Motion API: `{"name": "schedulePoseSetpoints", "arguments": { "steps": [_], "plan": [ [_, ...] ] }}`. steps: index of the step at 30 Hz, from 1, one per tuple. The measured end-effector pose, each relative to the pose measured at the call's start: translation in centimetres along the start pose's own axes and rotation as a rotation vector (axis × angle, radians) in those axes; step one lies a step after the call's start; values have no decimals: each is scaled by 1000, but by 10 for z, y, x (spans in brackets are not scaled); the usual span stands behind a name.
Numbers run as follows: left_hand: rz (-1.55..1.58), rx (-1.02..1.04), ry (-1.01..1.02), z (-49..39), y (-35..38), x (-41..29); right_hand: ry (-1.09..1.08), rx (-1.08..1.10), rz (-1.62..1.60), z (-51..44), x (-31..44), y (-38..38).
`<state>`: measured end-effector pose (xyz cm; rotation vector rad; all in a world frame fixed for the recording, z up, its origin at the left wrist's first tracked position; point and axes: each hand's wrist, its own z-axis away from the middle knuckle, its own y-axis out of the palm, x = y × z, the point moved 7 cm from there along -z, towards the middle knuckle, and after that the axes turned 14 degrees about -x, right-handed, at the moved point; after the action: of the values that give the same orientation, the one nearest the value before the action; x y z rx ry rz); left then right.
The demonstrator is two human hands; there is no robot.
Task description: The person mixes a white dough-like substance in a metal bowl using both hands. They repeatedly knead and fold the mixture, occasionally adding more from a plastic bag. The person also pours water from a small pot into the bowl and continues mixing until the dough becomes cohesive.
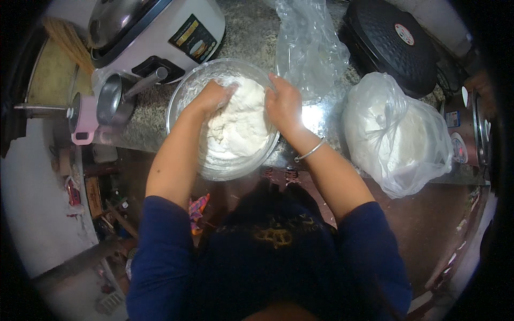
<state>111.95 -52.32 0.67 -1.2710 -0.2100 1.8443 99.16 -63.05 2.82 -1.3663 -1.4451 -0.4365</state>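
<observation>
A round, clear-walled bowl (172, 116) stands at the counter's front edge with a lumpy mass of white dough (241, 120) inside. Loose flour coats the inner wall. My left hand (217, 97) is down in the bowl, curled against the dough's left side; its fingertips are partly hidden there. On the opposite side, my right hand (284, 102) grips the bowl's rim, thumb towards the far side. A thin metal bangle (310, 151) circles my right wrist.
A white cooker (160, 36) stands behind the bowl, with a metal saucepan (116, 98) and a pink-handled pan (83, 116) to the left. Right of it lie a crumpled plastic bag (311, 52), a tied bag of white powder (397, 132) and a black lidded appliance (389, 44).
</observation>
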Motion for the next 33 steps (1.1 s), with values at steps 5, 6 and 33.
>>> {"name": "schedulePoseSetpoints", "arguments": {
  "steps": [5,6,33],
  "plan": [
    [-705,99,843,73,-13,-24,-7,14,-12,1,0,0],
    [-719,14,985,93,-17,-21,-10,4,-16,1,0,-1],
    [-699,-57,1007,88,-63,-68,92,7,-8,-1,-5,1]
  ]
}}
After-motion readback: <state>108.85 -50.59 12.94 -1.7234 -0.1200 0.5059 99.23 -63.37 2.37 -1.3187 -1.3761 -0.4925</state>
